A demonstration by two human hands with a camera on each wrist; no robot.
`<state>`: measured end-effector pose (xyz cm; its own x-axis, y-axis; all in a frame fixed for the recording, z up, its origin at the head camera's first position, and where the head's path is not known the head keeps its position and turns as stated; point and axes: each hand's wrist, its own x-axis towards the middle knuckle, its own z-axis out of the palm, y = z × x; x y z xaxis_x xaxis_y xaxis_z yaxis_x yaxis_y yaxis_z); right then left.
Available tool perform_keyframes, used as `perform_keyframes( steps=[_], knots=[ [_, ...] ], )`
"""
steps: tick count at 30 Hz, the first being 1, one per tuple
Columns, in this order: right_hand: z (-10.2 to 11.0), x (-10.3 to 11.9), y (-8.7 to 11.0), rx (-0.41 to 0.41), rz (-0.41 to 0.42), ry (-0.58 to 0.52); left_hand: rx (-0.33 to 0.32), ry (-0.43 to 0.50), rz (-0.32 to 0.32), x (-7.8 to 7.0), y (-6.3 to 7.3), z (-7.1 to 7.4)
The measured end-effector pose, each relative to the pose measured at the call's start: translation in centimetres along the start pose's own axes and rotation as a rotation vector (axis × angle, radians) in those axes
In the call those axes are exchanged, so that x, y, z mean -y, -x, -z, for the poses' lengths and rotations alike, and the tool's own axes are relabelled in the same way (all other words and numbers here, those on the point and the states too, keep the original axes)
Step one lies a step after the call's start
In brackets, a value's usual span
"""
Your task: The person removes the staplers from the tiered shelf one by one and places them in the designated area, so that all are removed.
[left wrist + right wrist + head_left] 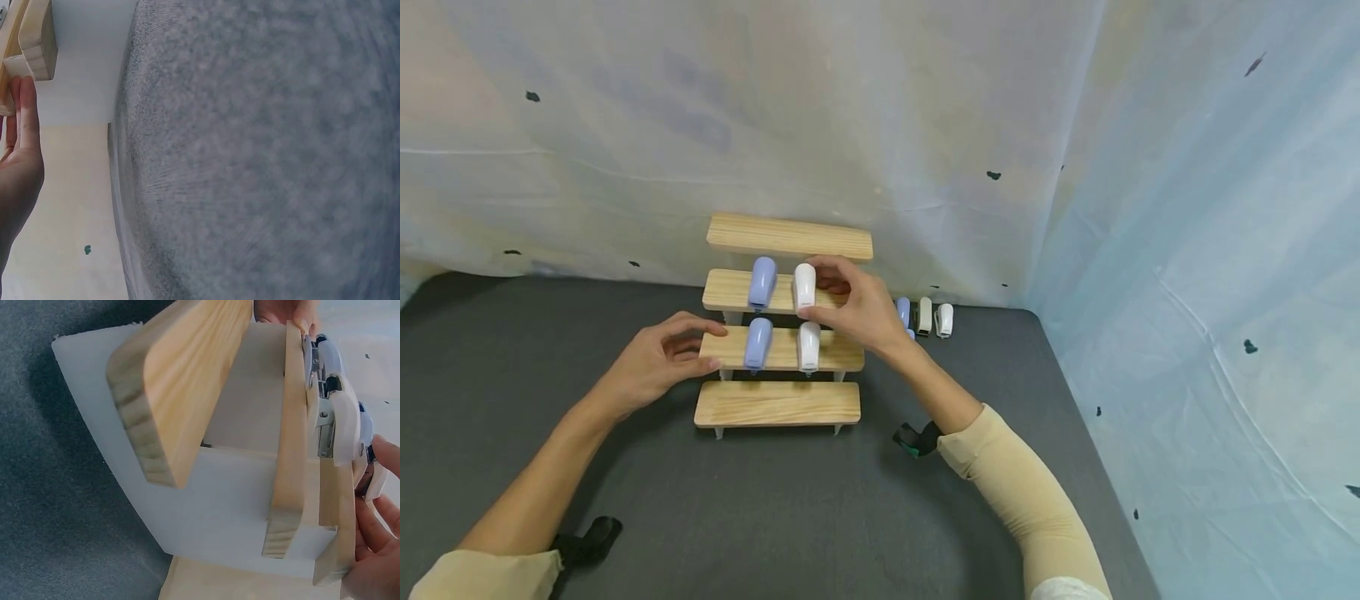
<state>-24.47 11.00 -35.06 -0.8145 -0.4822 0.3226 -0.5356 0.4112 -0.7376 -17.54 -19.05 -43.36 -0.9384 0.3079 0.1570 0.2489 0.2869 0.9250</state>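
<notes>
White stapler (805, 285): on the second shelf down (726, 289) of the wooden stand, just right of a lavender stapler (763, 281); that's the one we're holding.
Right hand (861, 304): ours comes in from the right and pinches it, fingers at its far end, thumb at the near end, so the stapler lies to the left of our palm.
Long axis: front to back, pretty much square across the board, roughly in line with the lower white stapler (808, 346).
Left hand (658, 358): way less close; we've got thumb and fingers pinching the left end of the third shelf down (782, 348), near the lower lavender stapler (758, 342).
Back table: beyond our right wrist sit a beige stapler (924, 315) and a spare white one (945, 319), plus something lavender, half hidden.
</notes>
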Motion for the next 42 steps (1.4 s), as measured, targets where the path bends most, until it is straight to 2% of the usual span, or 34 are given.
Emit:
perform_keyframes(
  steps=[10,17,23,34,42],
  knots=[
    [1.2,0.3,0.8,-0.013,-0.008,-0.136,-0.016,-0.023,0.003,-0.3,0.2,0.0],
    [2.4,2.1,2.1,-0.039,0.011,-0.135,-0.026,-0.023,0.025,-0.5,0.3,0.0],
    [3.3,3.2,3.0,-0.037,0.007,-0.146,-0.017,-0.041,0.013,-0.4,0.3,0.1],
    [4.5,2.2,4.4,-0.065,0.016,-0.158,-0.020,-0.062,0.009,-0.5,0.3,-0.1],
    [5.4,0.2,5.2,-0.055,-0.009,-0.194,-0.028,-0.058,0.001,-0.3,0.4,-0.2]
  ],
)
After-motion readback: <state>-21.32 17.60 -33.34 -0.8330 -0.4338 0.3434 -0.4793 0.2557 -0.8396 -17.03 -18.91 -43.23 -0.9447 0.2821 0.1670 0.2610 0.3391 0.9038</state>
